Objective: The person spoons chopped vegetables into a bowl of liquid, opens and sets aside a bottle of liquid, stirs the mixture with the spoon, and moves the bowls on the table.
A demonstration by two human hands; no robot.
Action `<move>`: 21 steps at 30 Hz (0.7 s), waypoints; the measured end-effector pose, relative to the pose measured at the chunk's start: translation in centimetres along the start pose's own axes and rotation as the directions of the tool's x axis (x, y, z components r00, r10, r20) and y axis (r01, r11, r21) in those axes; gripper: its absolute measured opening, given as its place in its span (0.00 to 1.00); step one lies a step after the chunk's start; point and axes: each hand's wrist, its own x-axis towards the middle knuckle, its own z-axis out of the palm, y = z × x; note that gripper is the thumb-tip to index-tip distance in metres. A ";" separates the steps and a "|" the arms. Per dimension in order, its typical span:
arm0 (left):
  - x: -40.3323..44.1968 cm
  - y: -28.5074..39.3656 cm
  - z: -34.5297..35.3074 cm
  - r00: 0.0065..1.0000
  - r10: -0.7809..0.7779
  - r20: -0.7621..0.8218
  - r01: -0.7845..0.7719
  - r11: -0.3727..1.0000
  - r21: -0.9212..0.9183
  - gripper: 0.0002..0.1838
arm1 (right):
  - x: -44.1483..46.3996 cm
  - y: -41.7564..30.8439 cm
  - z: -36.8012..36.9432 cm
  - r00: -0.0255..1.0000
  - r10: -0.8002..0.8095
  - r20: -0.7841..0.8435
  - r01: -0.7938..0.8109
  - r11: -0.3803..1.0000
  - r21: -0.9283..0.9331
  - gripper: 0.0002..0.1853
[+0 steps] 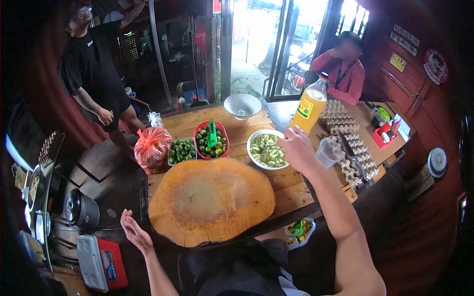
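Note:
My right hand is at the right rim of a white bowl of chunky pale green food. Its fingers are pinched together on what looks like a thin utensil dipping into the food. Behind that hand stands a bottle of yellow liquid, and a clear plastic container is just right of it. My left hand hangs in the air off the left edge of the round wooden board, fingers stretched out, holding nothing.
Green citrus fills a red basket and a clear tub, beside an orange-red plastic bag. An empty bowl stands behind. Egg trays with a knife lie right. One person stands left; another sits across the table.

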 end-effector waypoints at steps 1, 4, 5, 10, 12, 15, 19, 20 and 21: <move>0.1 -0.1 0.0 1.000 0.018 0.008 -0.018 1.000 0.006 0.30 | 0.3 0.1 -0.4 1.000 0.021 0.020 -0.021 1.000 -0.022 0.12; 0.1 0.1 0.1 0.999 0.027 0.023 -0.027 1.000 0.008 0.31 | 1.4 0.5 -1.8 0.985 0.000 -0.174 0.006 1.000 0.029 0.13; 0.1 0.2 0.2 0.999 0.019 0.031 -0.019 1.000 0.003 0.31 | 1.5 0.5 -1.7 0.985 0.006 -0.172 -0.001 1.000 0.029 0.13; 0.3 -0.7 0.2 1.000 0.022 0.010 -0.021 1.000 -0.009 0.31 | 1.6 0.3 0.0 1.000 -0.023 -0.017 0.024 0.999 0.023 0.12; 0.1 -0.6 0.0 1.000 0.015 -0.006 -0.015 1.000 -0.020 0.31 | 1.7 0.3 -0.3 0.999 -0.026 -0.027 0.026 1.000 0.004 0.12; 0.1 0.1 0.1 1.000 0.024 0.018 -0.024 0.999 0.031 0.31 | 1.9 -0.2 -2.8 0.997 -0.023 -0.077 0.028 0.997 0.068 0.14; 0.3 -0.3 0.1 0.999 0.027 0.023 -0.027 1.000 0.014 0.31 | 1.3 -0.5 -2.2 0.996 -0.093 0.000 0.092 0.990 0.103 0.13; 0.2 -0.3 0.1 0.999 0.028 0.016 -0.028 0.999 0.015 0.31 | 1.1 0.0 -1.4 0.995 -0.098 0.015 0.097 0.992 0.085 0.13; 0.2 -0.4 0.0 0.999 0.028 0.016 -0.029 0.999 0.014 0.31 | 0.9 0.4 -1.0 0.994 -0.105 0.029 0.103 0.992 0.067 0.13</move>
